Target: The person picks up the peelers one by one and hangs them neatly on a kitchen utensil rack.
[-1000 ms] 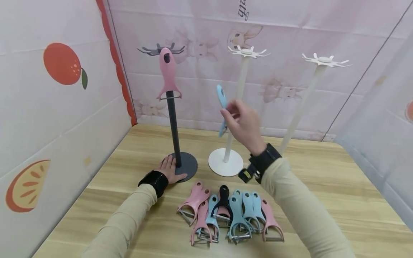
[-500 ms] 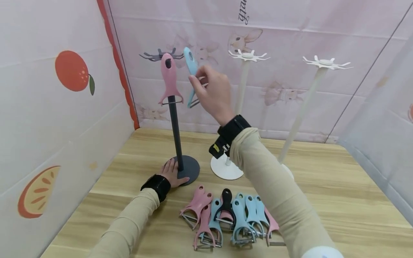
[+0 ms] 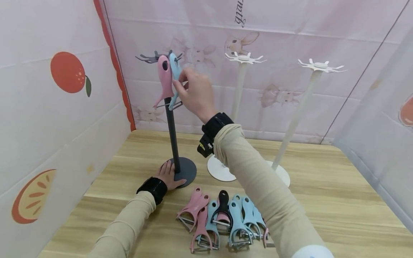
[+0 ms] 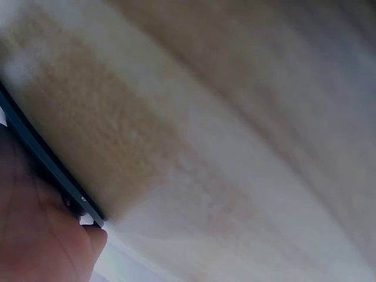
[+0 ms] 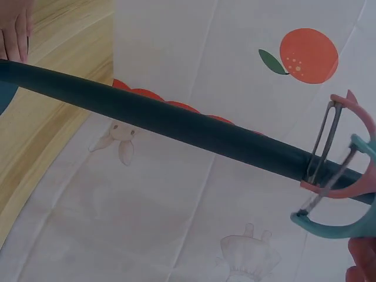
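Note:
My right hand pinches a light blue peeler by its handle, at the hooks of the dark grey stand. The top of that peeler is at a hook, but I cannot tell whether the hook passes through its hole. Right beside it a pink peeler hangs from the same stand. In the right wrist view the blue peeler's blade end is close to the pink one's. My left hand lies with spread fingers on the stand's round base; the left wrist view shows part of that hand at the base's edge.
Several pink, blue and black peelers lie heaped on the wooden table in front. Two white stands, a middle one and a right one, carry hook rings on top. Printed cloth walls enclose the back and sides.
My right hand has carried the blue peeler left and up from the middle white stand to the dark stand's hooks, against the pink peeler, which has turned slightly. My left hand stays on the base.

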A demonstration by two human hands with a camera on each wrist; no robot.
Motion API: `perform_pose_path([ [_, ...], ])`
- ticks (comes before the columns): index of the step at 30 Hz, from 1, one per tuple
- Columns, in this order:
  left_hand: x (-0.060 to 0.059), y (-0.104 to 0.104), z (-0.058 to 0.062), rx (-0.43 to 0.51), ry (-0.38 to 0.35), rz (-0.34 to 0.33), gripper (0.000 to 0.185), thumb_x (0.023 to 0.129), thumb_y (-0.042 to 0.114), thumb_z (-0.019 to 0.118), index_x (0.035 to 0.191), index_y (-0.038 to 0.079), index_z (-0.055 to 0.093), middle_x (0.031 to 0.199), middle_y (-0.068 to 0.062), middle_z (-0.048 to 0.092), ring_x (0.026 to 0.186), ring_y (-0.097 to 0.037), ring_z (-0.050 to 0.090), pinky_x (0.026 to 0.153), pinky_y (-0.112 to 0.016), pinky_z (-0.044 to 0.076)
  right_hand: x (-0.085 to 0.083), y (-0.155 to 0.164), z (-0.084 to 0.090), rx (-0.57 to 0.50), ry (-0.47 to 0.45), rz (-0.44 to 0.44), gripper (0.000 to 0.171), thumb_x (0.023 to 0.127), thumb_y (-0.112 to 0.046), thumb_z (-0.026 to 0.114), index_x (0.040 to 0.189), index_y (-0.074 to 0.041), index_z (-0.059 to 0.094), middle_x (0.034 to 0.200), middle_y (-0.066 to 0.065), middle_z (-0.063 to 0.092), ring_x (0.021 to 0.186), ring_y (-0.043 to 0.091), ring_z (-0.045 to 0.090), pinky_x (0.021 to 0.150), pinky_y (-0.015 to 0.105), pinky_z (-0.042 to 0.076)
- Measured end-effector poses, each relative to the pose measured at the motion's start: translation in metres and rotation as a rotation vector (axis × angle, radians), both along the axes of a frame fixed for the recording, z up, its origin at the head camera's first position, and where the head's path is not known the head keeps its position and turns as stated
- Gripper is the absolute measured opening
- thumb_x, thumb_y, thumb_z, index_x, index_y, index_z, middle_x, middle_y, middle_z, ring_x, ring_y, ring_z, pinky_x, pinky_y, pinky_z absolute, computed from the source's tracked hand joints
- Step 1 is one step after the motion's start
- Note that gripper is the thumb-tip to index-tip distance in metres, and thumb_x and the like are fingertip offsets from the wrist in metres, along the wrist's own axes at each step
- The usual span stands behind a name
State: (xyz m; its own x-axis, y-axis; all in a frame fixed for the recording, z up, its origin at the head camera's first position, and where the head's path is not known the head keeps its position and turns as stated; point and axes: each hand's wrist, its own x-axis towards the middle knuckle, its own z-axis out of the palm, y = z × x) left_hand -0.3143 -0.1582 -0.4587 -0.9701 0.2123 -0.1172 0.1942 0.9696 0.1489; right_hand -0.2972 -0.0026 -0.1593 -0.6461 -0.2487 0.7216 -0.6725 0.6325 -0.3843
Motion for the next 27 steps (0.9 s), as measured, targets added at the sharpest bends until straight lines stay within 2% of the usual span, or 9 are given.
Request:
perform_pose_path([
  [6,-0.004,0.001,0.0,0.007,0.032,-0.016,0.088,0.085,0.056,0.048,0.14,-0.008,0.023,0.145,-0.028,0.016,0.134,-0.039,0.013,0.107,-0.048,0.012,0.002,0.004,-0.004,0.033,0.012,-0.004,0.016,0.091,-0.018,0.056,0.091,-0.002,0.06,0.089,0.006,0.066,0.086,0.016,0.062,0.073,0.02,0.046],
  [10,-0.007,0.0,0.001,0.028,0.027,-0.012,0.088,0.085,0.056,0.049,0.141,-0.007,0.021,0.146,-0.028,0.014,0.135,-0.039,0.011,0.108,-0.048,0.01,0.007,0.017,-0.015,0.088,0.044,-0.012,0.016,0.09,-0.017,0.056,0.092,-0.002,0.062,0.095,0.008,0.066,0.089,0.02,0.061,0.078,0.024,0.045],
  [14,-0.009,-0.003,0.004,0.053,-0.025,-0.005,0.089,0.086,0.055,0.047,0.142,-0.006,0.017,0.147,-0.028,0.008,0.136,-0.038,0.005,0.108,-0.048,0.007,0.015,0.038,-0.035,0.156,0.076,0.003,0.017,0.089,-0.015,0.057,0.092,0.0,0.063,0.094,0.012,0.066,0.086,0.023,0.061,0.077,0.029,0.046],
  [18,-0.011,-0.006,0.006,0.074,-0.061,-0.01,0.089,0.087,0.055,0.046,0.143,-0.006,0.015,0.147,-0.028,0.005,0.136,-0.038,0.002,0.108,-0.049,0.006,0.024,0.064,-0.059,0.214,0.07,0.022,0.017,0.088,-0.016,0.058,0.091,0.0,0.064,0.09,0.013,0.066,0.083,0.025,0.061,0.074,0.033,0.047],
  [27,-0.014,-0.005,0.005,0.065,-0.082,-0.007,0.088,0.087,0.055,0.045,0.143,-0.005,0.014,0.148,-0.027,0.003,0.136,-0.038,0.002,0.108,-0.049,0.007,0.054,0.133,-0.107,0.345,-0.086,-0.014,0.016,0.084,-0.016,0.064,0.09,-0.001,0.068,0.085,0.011,0.067,0.077,0.025,0.063,0.067,0.037,0.05],
])
